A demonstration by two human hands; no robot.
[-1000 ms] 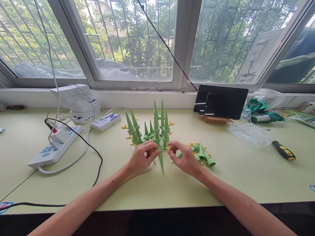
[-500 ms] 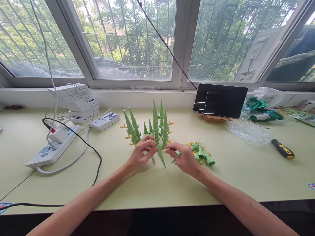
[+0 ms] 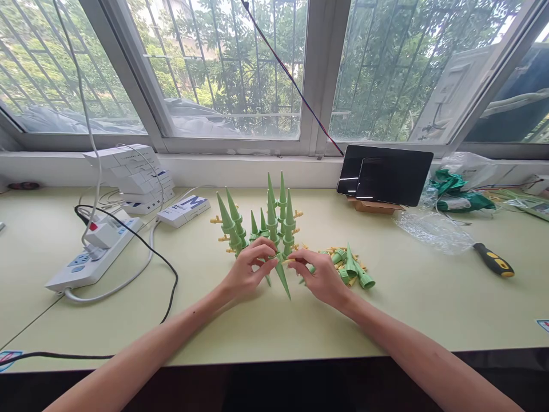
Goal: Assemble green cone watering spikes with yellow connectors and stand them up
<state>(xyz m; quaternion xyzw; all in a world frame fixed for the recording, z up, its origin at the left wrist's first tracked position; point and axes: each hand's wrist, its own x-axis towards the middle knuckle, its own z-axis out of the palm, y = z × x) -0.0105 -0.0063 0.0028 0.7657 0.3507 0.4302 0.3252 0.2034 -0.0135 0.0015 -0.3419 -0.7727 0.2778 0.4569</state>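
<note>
My left hand (image 3: 251, 264) is closed on the wide end of a green plastic watering spike (image 3: 283, 280), whose tip points down toward me. Between the thumb and fingertips of my right hand (image 3: 319, 274) is a small yellow valve (image 3: 288, 261), close beside the spike; whether the two touch I cannot tell. Just beyond my hands stand stacked green spikes (image 3: 231, 232) with yellow valves sticking out of their sides, and a taller group of stacks (image 3: 271, 220) beside them. To the right of my right hand lies a pile of loose green spikes (image 3: 350, 266) mixed with yellow valves.
On the left are a white power strip (image 3: 96, 257), a black cable (image 3: 171, 269) and white boxes (image 3: 184, 210). A tablet (image 3: 397, 174) with a phone (image 3: 369, 180) leans on a cardboard stand at the back. A screwdriver (image 3: 493, 260) and clear plastic wrap (image 3: 437, 232) lie at right.
The held spike's tip has shifted slightly toward me. Both hands keep nearly the same place and grip.
</note>
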